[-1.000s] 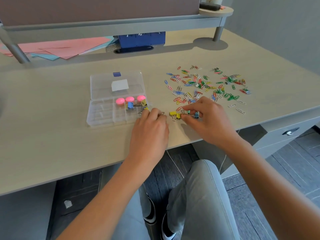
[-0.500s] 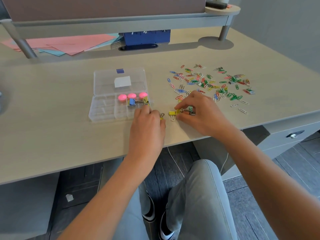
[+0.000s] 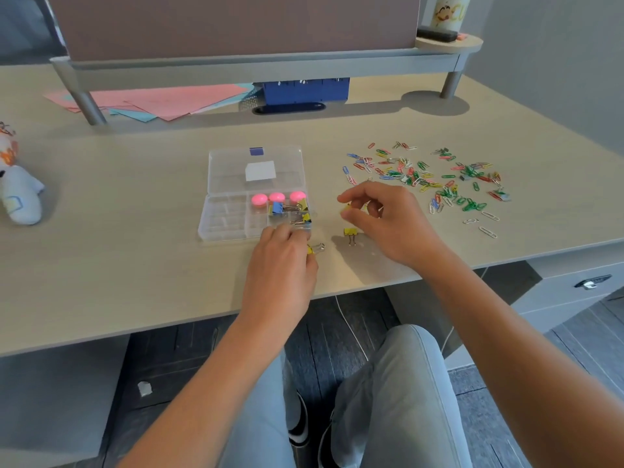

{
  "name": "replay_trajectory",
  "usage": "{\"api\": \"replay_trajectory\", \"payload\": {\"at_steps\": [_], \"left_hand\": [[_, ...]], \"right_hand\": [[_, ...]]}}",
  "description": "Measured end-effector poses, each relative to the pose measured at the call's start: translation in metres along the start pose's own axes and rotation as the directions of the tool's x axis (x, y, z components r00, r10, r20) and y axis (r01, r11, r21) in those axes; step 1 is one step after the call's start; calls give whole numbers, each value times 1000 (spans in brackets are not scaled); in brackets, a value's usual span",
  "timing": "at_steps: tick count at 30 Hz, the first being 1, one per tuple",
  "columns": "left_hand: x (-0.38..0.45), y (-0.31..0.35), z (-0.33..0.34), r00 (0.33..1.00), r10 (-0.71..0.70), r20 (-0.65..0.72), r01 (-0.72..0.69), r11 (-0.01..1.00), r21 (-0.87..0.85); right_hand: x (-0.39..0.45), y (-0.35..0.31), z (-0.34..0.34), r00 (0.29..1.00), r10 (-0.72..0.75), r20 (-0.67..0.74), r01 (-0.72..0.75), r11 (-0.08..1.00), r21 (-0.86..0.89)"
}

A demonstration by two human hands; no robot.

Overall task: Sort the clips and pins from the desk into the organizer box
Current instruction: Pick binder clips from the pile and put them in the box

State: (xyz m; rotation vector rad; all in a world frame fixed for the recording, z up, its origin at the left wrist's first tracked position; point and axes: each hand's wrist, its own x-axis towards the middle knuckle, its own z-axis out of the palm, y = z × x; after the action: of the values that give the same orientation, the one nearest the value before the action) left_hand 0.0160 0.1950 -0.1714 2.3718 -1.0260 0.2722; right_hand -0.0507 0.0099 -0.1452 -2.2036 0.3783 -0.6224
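A clear organizer box (image 3: 223,217) lies open mid-desk, holding three pink pins (image 3: 277,198) and several blue and yellow binder clips (image 3: 289,212) in its right compartments. My left hand (image 3: 282,265) rests at the box's front right corner, closed on a yellow binder clip (image 3: 315,248) whose wire handle pokes out. My right hand (image 3: 385,219) hovers just right of the box, pinching a small yellow binder clip (image 3: 346,208) between thumb and fingers. Another yellow binder clip (image 3: 351,233) sits on the desk under it. Coloured paper clips (image 3: 429,179) are scattered to the right.
A raised shelf (image 3: 256,62) spans the back, with pink and blue paper sheets (image 3: 158,101) and a blue box (image 3: 304,91) under it. A plush toy (image 3: 18,187) lies at the far left. The desk's front edge (image 3: 169,320) runs close under my wrists.
My right hand has lifted off the desk with a small yellow clip and moved slightly back. One yellow clip stayed on the desk. My left hand stayed near the box's corner.
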Motion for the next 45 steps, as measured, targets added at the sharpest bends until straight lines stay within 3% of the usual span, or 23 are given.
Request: {"api": "replay_trajectory", "payload": {"at_steps": [5, 11, 17, 22, 34, 45], "left_hand": [[-5, -21, -12, 1000, 21, -10, -22, 998, -63], [1, -53, -26, 993, 108, -36, -109, 994, -31], [-1, -61, -25, 989, 138, 48, -134, 988, -82], [-10, -58, -26, 986, 158, 46, -154, 985, -79], [-27, -59, -27, 990, 142, -18, -143, 983, -111], [-31, -61, -24, 989, 150, -17, -151, 981, -120]], "right_hand": [[13, -27, 23, 998, 58, -19, -58, 998, 14], [28, -51, 45, 966, 260, 0, -252, 938, 236], [32, -60, 58, 973, 229, -19, -228, 973, 38], [30, -63, 64, 981, 190, -46, -190, 982, -6], [25, -72, 74, 980, 201, -14, -194, 922, -336], [11, -70, 87, 979, 172, -111, -203, 877, -435]]}}
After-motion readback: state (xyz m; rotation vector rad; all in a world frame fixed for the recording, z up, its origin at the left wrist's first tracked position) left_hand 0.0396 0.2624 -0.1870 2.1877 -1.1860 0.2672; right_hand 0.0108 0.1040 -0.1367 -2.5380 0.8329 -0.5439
